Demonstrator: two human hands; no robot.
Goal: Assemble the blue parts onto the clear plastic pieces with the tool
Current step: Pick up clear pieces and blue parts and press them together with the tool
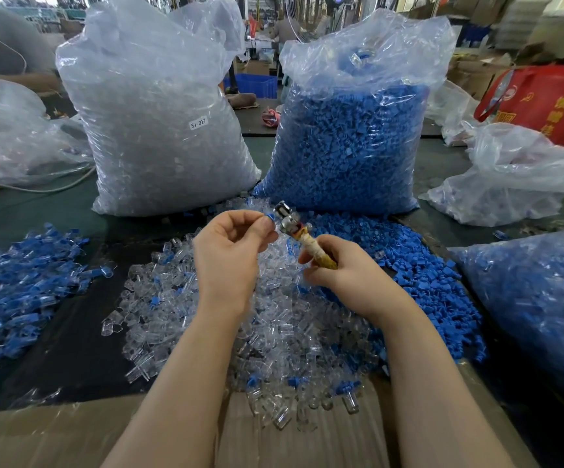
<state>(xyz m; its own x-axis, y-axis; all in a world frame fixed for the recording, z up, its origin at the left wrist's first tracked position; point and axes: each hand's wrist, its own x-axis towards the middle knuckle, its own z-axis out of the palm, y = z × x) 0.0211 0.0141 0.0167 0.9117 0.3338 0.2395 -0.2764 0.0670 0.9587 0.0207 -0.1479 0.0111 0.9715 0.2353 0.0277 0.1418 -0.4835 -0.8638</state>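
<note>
A blue part (271,216) is being brought to the metal head of the tool (289,221) — the fitting step, it seems. It is pinched at the fingertips of the left hand (230,251); whether a clear piece is held with it cannot be told. The right hand (338,268) is closed around the wrapped handle. Next, careful alignment is needed — then pressing. Loose clear plastic pieces (274,319) lie on the bench under both hands.

We see both hands raised over the clear pile (274,319); blue pile (419,265) crowds the right, assembled heap (20,282) the left. Two tall bags (159,123) (351,136) wall off the back. Bare dark bench (81,339) strip left of the clear pile gives a lane; cardboard (37,437) edge lies nearest us.
</note>
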